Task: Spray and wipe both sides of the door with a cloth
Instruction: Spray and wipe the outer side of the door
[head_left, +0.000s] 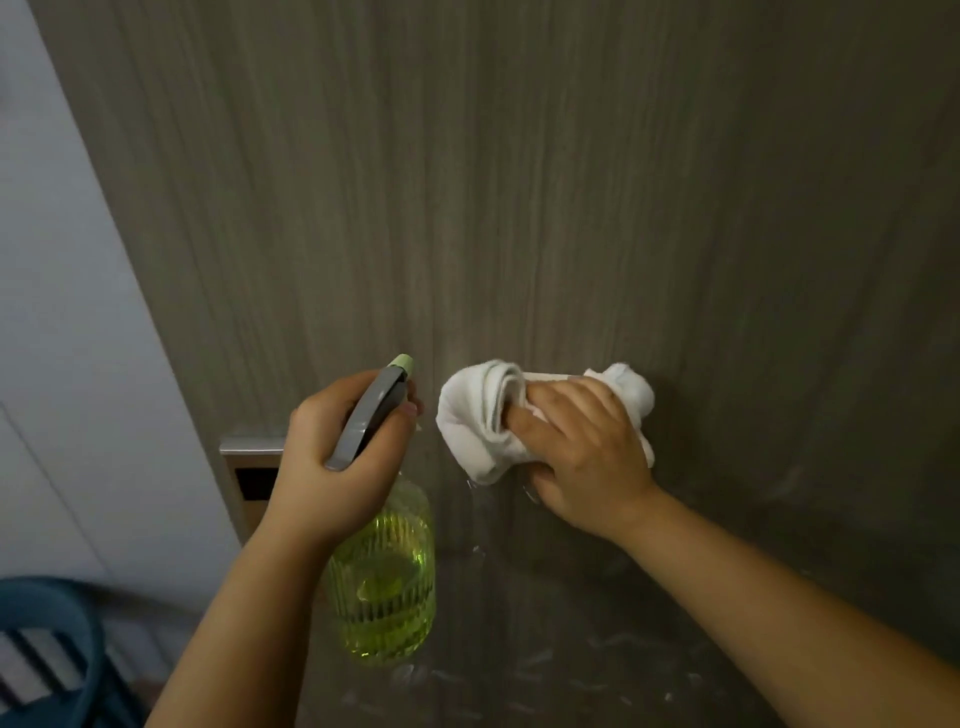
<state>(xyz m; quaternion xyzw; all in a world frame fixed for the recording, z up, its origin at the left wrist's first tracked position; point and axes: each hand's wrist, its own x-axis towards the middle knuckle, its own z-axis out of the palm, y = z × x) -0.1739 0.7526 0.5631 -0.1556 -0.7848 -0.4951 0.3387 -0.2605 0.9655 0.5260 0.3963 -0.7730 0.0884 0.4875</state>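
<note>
Closest to the camera, bottom left, there's a dark blue slatted plastic chair (49, 649) poking into view. Above that, the left hand (343, 457) is wrapped around the neck of a ribbed clear spray bottle with yellow-green liquid (384, 582), grey trigger head and pale green nozzle aimed at the door. Just beside it, the right hand (582, 452) is bunching up a crumpled white cloth (483, 415), fingers curled into its folds, pressing it flat against the grey-brown wood-grain door (519, 182). Wet streaks and droplets show on the door below the hands. A metal latch plate (252, 470) sits on the door's left edge, partly behind the left wrist. Farther left is a plain white wall (62, 312).
</note>
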